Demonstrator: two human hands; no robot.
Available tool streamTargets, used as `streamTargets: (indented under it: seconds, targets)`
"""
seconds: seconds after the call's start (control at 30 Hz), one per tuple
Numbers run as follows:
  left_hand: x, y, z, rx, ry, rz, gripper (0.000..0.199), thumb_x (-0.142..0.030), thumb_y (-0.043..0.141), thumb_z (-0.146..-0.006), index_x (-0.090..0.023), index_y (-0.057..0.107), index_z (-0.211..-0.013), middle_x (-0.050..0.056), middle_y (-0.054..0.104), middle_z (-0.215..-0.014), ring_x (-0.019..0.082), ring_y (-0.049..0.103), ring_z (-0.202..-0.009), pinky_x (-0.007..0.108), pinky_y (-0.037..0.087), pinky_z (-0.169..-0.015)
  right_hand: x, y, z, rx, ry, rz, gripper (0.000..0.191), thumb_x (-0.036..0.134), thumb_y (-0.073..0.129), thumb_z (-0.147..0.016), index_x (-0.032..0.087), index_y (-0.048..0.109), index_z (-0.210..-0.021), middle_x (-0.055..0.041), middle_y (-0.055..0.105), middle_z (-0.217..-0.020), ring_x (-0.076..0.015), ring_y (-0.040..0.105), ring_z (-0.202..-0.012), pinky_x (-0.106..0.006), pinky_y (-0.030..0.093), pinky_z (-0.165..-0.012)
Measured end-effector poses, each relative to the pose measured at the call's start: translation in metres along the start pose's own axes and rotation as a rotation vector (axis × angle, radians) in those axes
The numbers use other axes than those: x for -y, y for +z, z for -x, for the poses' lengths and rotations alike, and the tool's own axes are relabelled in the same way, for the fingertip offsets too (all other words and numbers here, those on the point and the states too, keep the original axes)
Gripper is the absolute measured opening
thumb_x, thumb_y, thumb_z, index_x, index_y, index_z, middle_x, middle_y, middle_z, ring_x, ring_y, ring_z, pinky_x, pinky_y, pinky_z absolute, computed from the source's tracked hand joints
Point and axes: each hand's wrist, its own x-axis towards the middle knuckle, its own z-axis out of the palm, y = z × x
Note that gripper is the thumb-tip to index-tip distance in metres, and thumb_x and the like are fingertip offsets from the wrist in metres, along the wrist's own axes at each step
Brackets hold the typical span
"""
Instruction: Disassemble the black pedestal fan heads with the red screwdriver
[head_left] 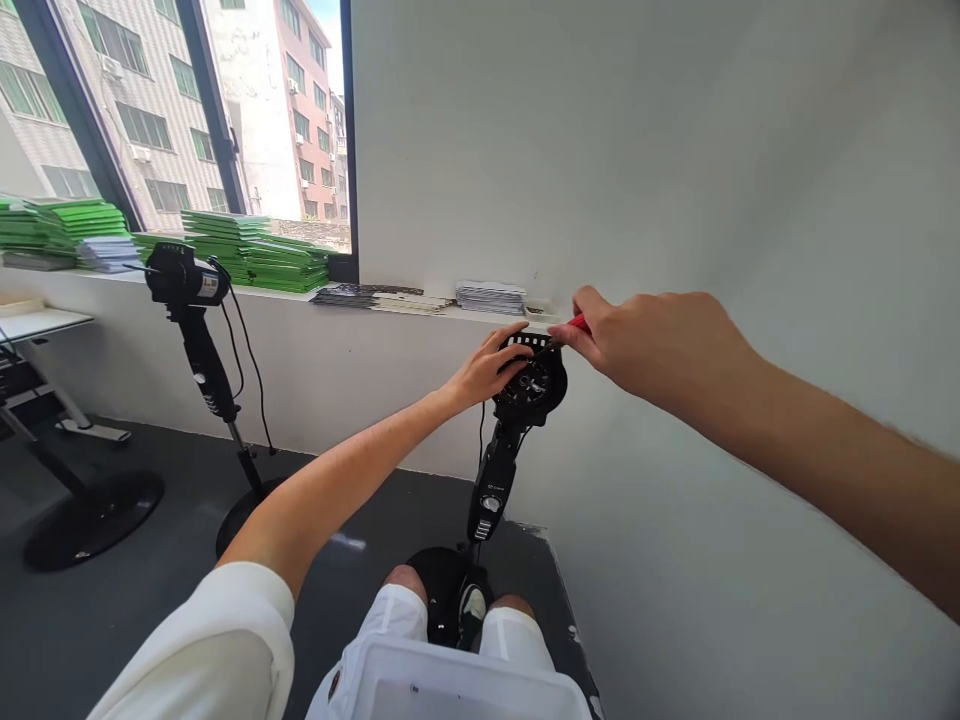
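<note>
In front of me stands a black pedestal fan without blades or grille, its motor head [529, 392] open on this side with inner parts showing. My left hand [491, 368] grips the top left of the head, fingers over its slotted rim. My right hand [637, 335] is closed round a red-handled screwdriver [579, 322]. The dark shaft points left and down to the upper right edge of the head; its tip is too small to make out. Below the head is the fan's control column [491, 500] with a knob and buttons.
A white plastic tray [472, 680] lies on my lap. Another bladeless fan [187, 290] stands at left, near a round black base [94, 520]. The ledge holds green stacks [247, 250], paper stacks [491, 297] and a small dish [538, 310]. A wall [750, 480] rises close on the right.
</note>
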Motion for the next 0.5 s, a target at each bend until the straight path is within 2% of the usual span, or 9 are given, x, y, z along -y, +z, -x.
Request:
streamTargets:
  seconds: [0.07,0.13,0.2,0.27,0.37,0.4,0.5]
  targets:
    - [0.000,0.000,0.000,0.004,0.012,0.003,0.023,-0.028,0.049,-0.103,-0.019,0.067,-0.115,0.015,0.054,-0.147,0.025,0.050,-0.140,0.049,0.048,-0.115,0.001,-0.007,0.003,0.076,0.029,-0.001,0.063,0.063,0.025,-0.099,0.016,0.067,-0.100,-0.0066,0.061,-0.060,-0.0200,0.058,-0.058,-0.031,0.031,-0.060]
    - [-0.001,-0.001,-0.001,0.015,0.021,0.001,0.024,-0.027,0.047,-0.104,-0.020,0.067,-0.115,0.014,0.056,-0.146,0.024,0.049,-0.140,0.049,0.047,-0.116,0.003,-0.014,0.006,0.180,-0.010,-0.077,0.050,0.056,0.036,-0.097,0.018,0.062,-0.117,-0.0066,0.067,-0.069,-0.0211,0.059,-0.061,-0.031,0.032,-0.060]
    - [-0.002,-0.003,-0.002,0.033,-0.002,-0.007,0.025,-0.026,0.046,-0.104,-0.021,0.066,-0.118,0.014,0.055,-0.146,0.024,0.048,-0.141,0.049,0.046,-0.117,0.006,-0.020,0.009,0.229,-0.047,-0.110,0.048,0.050,0.042,-0.095,0.018,0.053,-0.130,-0.0067,0.069,-0.073,-0.0216,0.059,-0.060,-0.032,0.032,-0.060]
    - [-0.003,-0.004,-0.003,0.056,-0.043,-0.017,0.024,-0.026,0.045,-0.104,-0.021,0.064,-0.118,0.013,0.054,-0.147,0.024,0.049,-0.140,0.049,0.046,-0.117,0.008,-0.024,0.010,0.223,-0.029,-0.048,0.046,0.050,0.037,-0.097,0.018,0.056,-0.125,-0.0089,0.067,-0.070,-0.0237,0.059,-0.062,-0.033,0.031,-0.061]
    - [-0.004,-0.007,-0.004,0.093,-0.072,-0.025,0.021,-0.026,0.045,-0.103,-0.020,0.064,-0.112,0.013,0.053,-0.148,0.024,0.049,-0.140,0.048,0.045,-0.117,0.010,-0.026,0.012,0.192,0.016,0.057,0.049,0.054,0.030,-0.099,0.019,0.063,-0.103,-0.0105,0.064,-0.065,-0.0247,0.058,-0.062,-0.033,0.030,-0.061]
    - [-0.004,-0.008,-0.005,0.103,-0.068,-0.029,0.021,-0.027,0.045,-0.103,-0.020,0.064,-0.110,0.014,0.053,-0.148,0.024,0.049,-0.140,0.047,0.045,-0.118,0.010,-0.027,0.013,0.208,0.004,0.052,0.046,0.055,0.032,-0.099,0.020,0.062,-0.102,-0.0098,0.064,-0.066,-0.0230,0.057,-0.060,-0.033,0.030,-0.061]
    - [-0.004,-0.010,-0.006,0.106,-0.066,-0.053,0.023,-0.027,0.045,-0.103,-0.019,0.065,-0.111,0.014,0.054,-0.147,0.024,0.049,-0.140,0.045,0.045,-0.119,0.012,-0.029,0.017,0.251,-0.083,0.013,0.038,0.047,0.040,-0.098,0.018,0.054,-0.119,-0.0077,0.067,-0.071,-0.0184,0.051,-0.053,-0.031,0.029,-0.057]
